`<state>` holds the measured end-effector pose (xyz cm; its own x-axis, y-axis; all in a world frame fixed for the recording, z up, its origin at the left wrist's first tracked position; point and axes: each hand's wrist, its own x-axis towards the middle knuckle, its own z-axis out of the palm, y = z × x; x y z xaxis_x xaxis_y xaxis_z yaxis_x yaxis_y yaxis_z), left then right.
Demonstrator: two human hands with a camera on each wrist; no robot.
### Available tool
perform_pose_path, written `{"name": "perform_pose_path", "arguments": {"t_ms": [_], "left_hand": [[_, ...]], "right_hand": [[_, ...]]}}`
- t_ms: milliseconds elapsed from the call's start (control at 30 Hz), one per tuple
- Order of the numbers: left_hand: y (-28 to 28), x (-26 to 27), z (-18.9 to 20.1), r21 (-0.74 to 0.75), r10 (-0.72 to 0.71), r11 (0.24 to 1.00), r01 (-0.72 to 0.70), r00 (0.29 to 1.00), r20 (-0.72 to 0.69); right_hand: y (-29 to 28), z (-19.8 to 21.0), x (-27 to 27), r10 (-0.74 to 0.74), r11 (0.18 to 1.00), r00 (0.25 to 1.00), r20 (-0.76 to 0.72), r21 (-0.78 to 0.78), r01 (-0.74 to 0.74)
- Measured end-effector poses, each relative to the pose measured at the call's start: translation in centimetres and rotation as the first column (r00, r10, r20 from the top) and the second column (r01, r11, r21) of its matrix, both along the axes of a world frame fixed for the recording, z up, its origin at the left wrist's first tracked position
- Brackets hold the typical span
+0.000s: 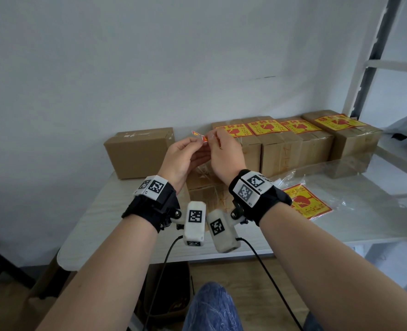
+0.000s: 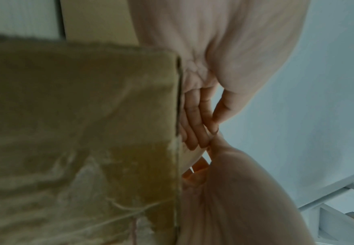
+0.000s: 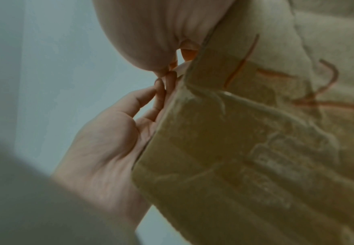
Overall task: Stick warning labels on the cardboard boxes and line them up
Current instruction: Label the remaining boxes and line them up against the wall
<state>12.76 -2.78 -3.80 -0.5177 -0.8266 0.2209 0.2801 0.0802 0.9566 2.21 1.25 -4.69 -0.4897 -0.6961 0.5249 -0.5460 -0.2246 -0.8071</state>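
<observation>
Both hands are raised above a taped cardboard box at the table's middle. Between them they pinch one small red-and-yellow warning label. My left hand holds it between thumb and fingertips from the left. My right hand pinches it from the right. In the left wrist view the left hand's fingers meet the right hand beside the box. An unlabelled box stands at the back left. Several labelled boxes form a row at the back right.
A clear plastic bag with a stack of warning labels lies on the white table to my right. A white metal rack rises at the right. The wall stands directly behind the boxes.
</observation>
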Motion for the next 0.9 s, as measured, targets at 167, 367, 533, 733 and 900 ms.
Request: {"name": "perform_pose_path", "arguments": {"t_ms": [167, 367, 533, 733, 900], "left_hand": [[-0.04, 0.08, -0.09, -0.008, -0.024, 1.0, 0.024, 1.0, -0.018], [-0.19, 0.21, -0.46, -0.032, -0.049, 0.998, 0.048, 0.998, -0.042], [-0.16, 0.05, -0.64, -0.076, -0.041, 0.996, 0.039, 0.999, -0.032], [-0.47, 0.14, -0.65, -0.097, -0.05, 0.994, 0.05, 0.999, 0.006], [-0.47, 0.07, -0.52, -0.096, -0.062, 0.993, 0.065, 0.998, 0.032]], "right_hand": [[0.43, 0.33, 0.05, 0.011, 1.0, 1.0, 0.026, 0.011, -0.011], [0.89, 0.6, 0.24, 0.08, 0.997, 0.988, 0.132, 0.015, -0.082], [0.61, 0.25, 0.28, 0.111, 0.994, 0.976, 0.19, -0.014, -0.11], [0.64, 0.1, -0.13, 0.079, 0.997, 0.975, 0.206, -0.041, -0.072], [0.35, 0.04, -0.25, 0.043, 0.998, 0.98, 0.193, -0.045, -0.034]]}}
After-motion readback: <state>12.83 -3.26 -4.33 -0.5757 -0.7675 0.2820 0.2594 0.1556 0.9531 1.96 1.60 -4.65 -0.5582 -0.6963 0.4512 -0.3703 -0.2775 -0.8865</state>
